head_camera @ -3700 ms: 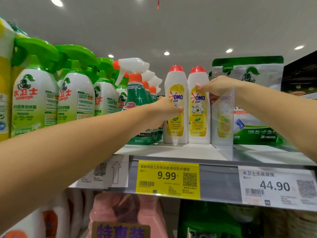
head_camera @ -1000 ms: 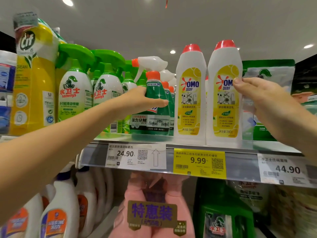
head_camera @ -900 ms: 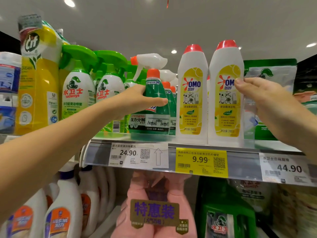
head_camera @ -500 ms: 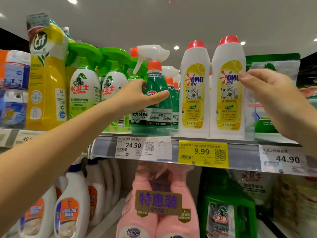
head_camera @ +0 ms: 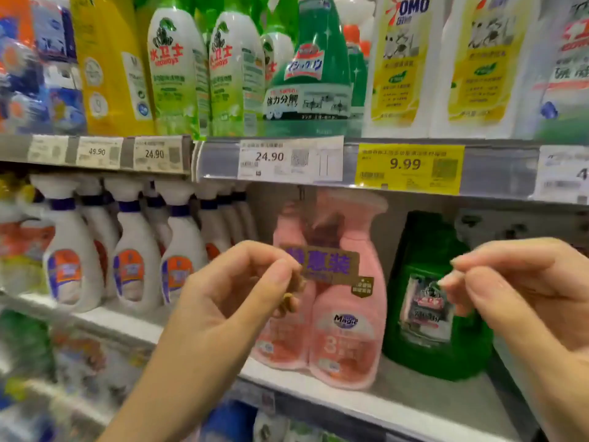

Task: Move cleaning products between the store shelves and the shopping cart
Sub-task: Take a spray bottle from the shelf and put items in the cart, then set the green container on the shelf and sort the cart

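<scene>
My left hand (head_camera: pixel 229 298) hangs in front of the lower shelf (head_camera: pixel 414 400), fingers loosely curled and holding nothing. It partly covers the left side of a pink twin-pack of bottles (head_camera: pixel 345 330). My right hand (head_camera: pixel 516 291) is also loosely curled and holds nothing, just right of a green jug (head_camera: pixel 436 314). Above, on the upper shelf (head_camera: pixel 497 167), stand the green spray bottle (head_camera: pixel 314 68) and two white OMO bottles with yellow labels (head_camera: pixel 401 65) (head_camera: pixel 484 65). Neither hand touches any product. The shopping cart is out of view.
Green-and-white spray bottles (head_camera: pixel 178 74) and a tall yellow bottle (head_camera: pixel 108 65) stand left on the upper shelf. A row of white spray bottles with orange labels (head_camera: pixel 134 250) fills the lower shelf's left. Price tags line the shelf edge. More products sit blurred below.
Both hands have left the upper shelf and dropped to the lower shelf level. My left hand let go of the green spray bottle; my right left the OMO bottle. The view tilted down.
</scene>
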A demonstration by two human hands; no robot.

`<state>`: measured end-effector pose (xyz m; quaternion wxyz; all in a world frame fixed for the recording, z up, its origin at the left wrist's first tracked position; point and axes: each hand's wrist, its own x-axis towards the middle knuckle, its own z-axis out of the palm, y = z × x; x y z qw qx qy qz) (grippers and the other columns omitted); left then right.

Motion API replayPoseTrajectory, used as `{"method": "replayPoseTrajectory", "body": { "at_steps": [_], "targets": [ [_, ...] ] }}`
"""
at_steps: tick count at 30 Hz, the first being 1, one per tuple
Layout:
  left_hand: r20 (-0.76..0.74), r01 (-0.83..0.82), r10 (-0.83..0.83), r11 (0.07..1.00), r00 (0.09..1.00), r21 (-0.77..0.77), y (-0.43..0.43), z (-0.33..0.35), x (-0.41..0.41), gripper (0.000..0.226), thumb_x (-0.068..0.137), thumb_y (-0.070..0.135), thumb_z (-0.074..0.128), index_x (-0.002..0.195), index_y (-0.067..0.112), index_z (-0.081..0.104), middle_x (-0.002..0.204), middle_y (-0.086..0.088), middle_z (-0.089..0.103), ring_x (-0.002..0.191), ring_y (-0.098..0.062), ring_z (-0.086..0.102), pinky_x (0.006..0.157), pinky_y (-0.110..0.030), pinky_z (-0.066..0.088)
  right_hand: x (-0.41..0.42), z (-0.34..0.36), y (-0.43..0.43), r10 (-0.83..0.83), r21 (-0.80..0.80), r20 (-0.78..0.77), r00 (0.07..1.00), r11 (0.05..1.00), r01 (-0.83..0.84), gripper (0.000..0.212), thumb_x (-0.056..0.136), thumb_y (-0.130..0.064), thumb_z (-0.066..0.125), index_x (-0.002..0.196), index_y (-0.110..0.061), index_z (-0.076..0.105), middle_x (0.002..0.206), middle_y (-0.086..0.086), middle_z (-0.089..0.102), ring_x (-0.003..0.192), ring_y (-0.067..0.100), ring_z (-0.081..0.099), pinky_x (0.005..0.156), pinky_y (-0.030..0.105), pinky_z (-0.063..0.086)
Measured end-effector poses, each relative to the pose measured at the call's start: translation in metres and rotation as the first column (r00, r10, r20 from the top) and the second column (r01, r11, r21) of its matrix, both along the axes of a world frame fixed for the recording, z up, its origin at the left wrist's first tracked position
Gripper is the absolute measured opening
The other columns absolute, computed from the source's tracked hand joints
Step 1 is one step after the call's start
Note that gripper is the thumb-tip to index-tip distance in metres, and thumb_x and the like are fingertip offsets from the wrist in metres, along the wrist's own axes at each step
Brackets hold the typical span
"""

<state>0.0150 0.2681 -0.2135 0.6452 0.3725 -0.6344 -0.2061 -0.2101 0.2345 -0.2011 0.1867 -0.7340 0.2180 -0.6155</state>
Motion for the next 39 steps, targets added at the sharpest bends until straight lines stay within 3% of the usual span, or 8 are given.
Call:
{"method": "replayPoseTrajectory", "body": {
  "at_steps": [4, 10, 13, 16, 19, 27, 33, 39],
  "targets": [
    [-0.037, -0.058, 0.065, 0.984, 0.997, 0.166, 0.029, -0.049, -0.005, 0.014, 0.083, 0.032, 0.068, 0.085, 0.018, 0.068, 0.078, -0.005, 0.069, 0.069, -0.005, 0.064, 0.064, -0.012, 0.049, 0.028, -0.064, 0.003, 0.139, 0.134, -0.028, 0.99, 0.982, -0.134, 0.019, 0.083, -0.05, 0.062, 0.091, -0.034, 0.068, 0.087, -0.004, 0.072, 0.076, 0.01, 0.067, 0.07, 0.014, 0.052],
    [-0.088, -0.235, 0.281, 0.908, 0.956, 0.345, 0.094, -0.111, -0.009, 0.01, 0.086, 0.021, 0.061, 0.085, 0.013, 0.067, 0.078, -0.003, 0.068, 0.072, -0.004, 0.063, 0.068, -0.016, 0.05, 0.075, -0.121, 0.027, 0.476, 0.395, -0.066, 0.877, 0.819, -0.415, 0.025, 0.082, -0.055, 0.066, 0.089, -0.031, 0.068, 0.083, -0.004, 0.071, 0.073, 0.006, 0.066, 0.066, 0.012, 0.049],
    [-0.089, -0.323, 0.394, 0.845, 0.915, 0.425, 0.128, -0.136, -0.004, 0.012, 0.088, 0.02, 0.059, 0.089, 0.01, 0.066, 0.077, -0.003, 0.065, 0.072, -0.003, 0.06, 0.066, -0.014, 0.047, 0.102, -0.143, 0.041, 0.58, 0.597, -0.083, 0.81, 0.68, -0.426, 0.039, 0.06, -0.062, 0.08, 0.077, -0.028, 0.072, 0.069, -0.011, 0.07, 0.06, 0.001, 0.063, 0.055, 0.009, 0.048],
    [-0.082, -0.392, 0.497, 0.765, 0.864, 0.511, 0.165, -0.159, 0.006, 0.013, 0.089, 0.022, 0.059, 0.092, 0.011, 0.066, 0.082, -0.007, 0.065, 0.074, -0.008, 0.059, 0.069, -0.02, 0.048, 0.115, -0.157, 0.074, 0.693, 0.554, -0.043, 0.72, 0.616, -0.56, 0.008, 0.081, -0.034, 0.071, 0.083, -0.027, 0.069, 0.073, -0.009, 0.07, 0.065, 0.0, 0.062, 0.063, 0.008, 0.046],
    [-0.075, -0.455, 0.607, 0.666, 0.791, 0.591, 0.206, -0.178, 0.018, 0.013, 0.091, 0.028, 0.063, 0.092, 0.016, 0.066, 0.077, 0.003, 0.064, 0.072, -0.007, 0.057, 0.065, -0.018, 0.045, 0.132, -0.168, 0.103, 0.772, 0.627, 0.026, 0.635, 0.482, -0.612, 0.008, 0.078, -0.023, 0.073, 0.084, -0.026, 0.07, 0.076, -0.007, 0.07, 0.07, 0.003, 0.064, 0.068, 0.012, 0.048],
    [-0.143, -0.518, 0.824, 0.468, 0.548, 0.716, 0.327, -0.216, 0.064, 0.007, 0.088, 0.024, 0.065, 0.091, 0.018, 0.068, 0.09, -0.009, 0.067, 0.076, -0.011, 0.059, 0.07, -0.012, 0.047, 0.22, -0.201, 0.196, 0.872, 0.735, 0.034, 0.488, 0.308, -0.603, 0.013, 0.078, -0.034, 0.071, 0.087, -0.025, 0.071, 0.079, 0.001, 0.07, 0.073, 0.014, 0.062, 0.069, 0.02, 0.049],
    [-0.16, -0.543, 0.911, 0.361, 0.381, 0.759, 0.427, -0.243, 0.116, 0.004, 0.089, 0.018, 0.065, 0.086, 0.018, 0.068, 0.074, 0.009, 0.063, 0.072, -0.005, 0.057, 0.069, -0.014, 0.046, 0.303, -0.233, 0.287, 0.935, 0.808, 0.021, 0.353, 0.192, -0.558, 0.014, 0.077, -0.041, 0.066, 0.084, -0.029, 0.071, 0.081, 0.008, 0.07, 0.074, 0.014, 0.063, 0.064, 0.015, 0.047],
    [-0.119, -0.503, 0.962, 0.232, 0.245, 0.833, 0.502, -0.291, 0.169, 0.005, 0.091, 0.008, 0.06, 0.092, 0.012, 0.064, 0.08, 0.005, 0.062, 0.073, -0.004, 0.057, 0.067, -0.011, 0.044, 0.369, -0.286, 0.359, 0.968, 0.903, 0.054, 0.245, 0.058, -0.427, 0.008, 0.08, -0.026, 0.065, 0.082, -0.02, 0.07, 0.082, 0.016, 0.066, 0.074, 0.018, 0.061, 0.066, 0.018, 0.051]
  ]
}}
